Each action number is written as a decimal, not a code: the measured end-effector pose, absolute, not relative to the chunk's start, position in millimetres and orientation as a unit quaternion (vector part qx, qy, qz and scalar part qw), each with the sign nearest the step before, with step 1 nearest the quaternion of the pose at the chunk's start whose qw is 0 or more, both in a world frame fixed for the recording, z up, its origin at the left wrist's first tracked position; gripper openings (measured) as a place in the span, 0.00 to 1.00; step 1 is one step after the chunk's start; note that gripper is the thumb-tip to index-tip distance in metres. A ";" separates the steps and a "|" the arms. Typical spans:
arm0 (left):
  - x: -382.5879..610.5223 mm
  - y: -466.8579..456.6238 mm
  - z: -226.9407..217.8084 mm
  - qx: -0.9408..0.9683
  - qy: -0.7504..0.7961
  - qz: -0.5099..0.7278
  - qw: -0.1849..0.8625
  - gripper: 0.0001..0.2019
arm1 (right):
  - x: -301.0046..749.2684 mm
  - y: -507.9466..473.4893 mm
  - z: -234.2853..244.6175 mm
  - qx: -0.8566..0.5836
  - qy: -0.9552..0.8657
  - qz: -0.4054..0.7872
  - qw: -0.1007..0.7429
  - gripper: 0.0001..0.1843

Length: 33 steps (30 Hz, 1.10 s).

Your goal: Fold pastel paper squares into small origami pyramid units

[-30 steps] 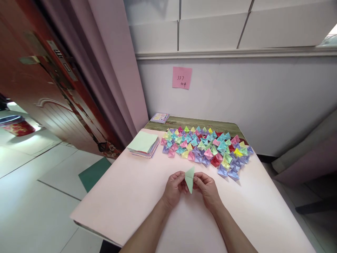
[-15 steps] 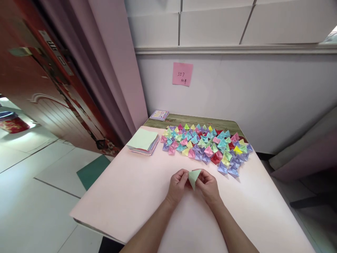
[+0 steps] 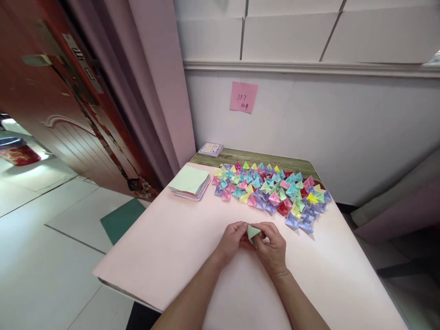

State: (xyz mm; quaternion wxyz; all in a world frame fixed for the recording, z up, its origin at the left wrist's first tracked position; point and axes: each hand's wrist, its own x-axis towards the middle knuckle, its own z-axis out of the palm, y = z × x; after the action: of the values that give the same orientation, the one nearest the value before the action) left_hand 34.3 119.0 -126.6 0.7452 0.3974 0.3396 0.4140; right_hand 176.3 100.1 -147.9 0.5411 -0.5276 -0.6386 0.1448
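Observation:
A small pale green folded paper piece (image 3: 253,233) sits between my two hands above the pink table cover (image 3: 178,247). My left hand (image 3: 234,239) pinches its left side with closed fingers. My right hand (image 3: 272,247) curls over its right side and top, hiding part of it. Both hands are low, close to the cover. Behind them lies a spread of several folded paper shapes (image 3: 271,193) in pink, blue, green, purple, yellow and red.
A stack of square coloured paper sheets (image 3: 191,182) with a green top sheet lies at the left of the cover. A small paper pack (image 3: 211,149) rests on the wooden table end by the wall. A pink sticky note (image 3: 243,97) hangs on the wall. A door and curtain stand left.
The green paper went from a tall upright triangle to a smaller folded shape. My hands closed in around it and lowered toward the table.

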 end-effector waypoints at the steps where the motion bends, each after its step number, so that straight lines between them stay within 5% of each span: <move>1: 33.1 119.4 -125.3 0.398 0.336 0.411 0.748 0.23 | 176.6 99.9 -149.1 -0.526 -0.641 0.141 0.541 0.16; 10: 28.0 123.5 -128.7 0.338 0.343 0.428 0.765 0.19 | 177.6 100.2 -148.8 -0.493 -0.672 0.141 0.534 0.22; 18: 27.6 121.9 -137.5 0.375 0.395 0.512 0.664 0.15 | 181.3 98.0 -145.2 -0.478 -0.559 0.349 0.580 0.17; 24: 29.6 116.7 -136.0 0.480 0.402 0.498 0.601 0.15 | 178.3 100.8 -155.8 -0.521 -0.480 0.466 0.530 0.16; 28: 30.0 116.0 -135.0 0.490 0.388 0.507 0.594 0.20 | 178.1 103.7 -157.6 -0.516 -0.415 0.508 0.552 0.18; 33: 29.4 115.9 -133.6 0.513 0.367 0.486 0.605 0.14 | 178.6 106.8 -159.7 -0.498 -0.356 0.515 0.600 0.20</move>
State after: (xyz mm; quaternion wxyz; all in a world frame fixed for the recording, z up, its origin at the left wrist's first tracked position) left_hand 29.4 115.9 -133.6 0.6048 0.5133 0.3669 0.4860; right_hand 178.6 106.8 -159.7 0.6005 -0.4977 -0.3559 0.5148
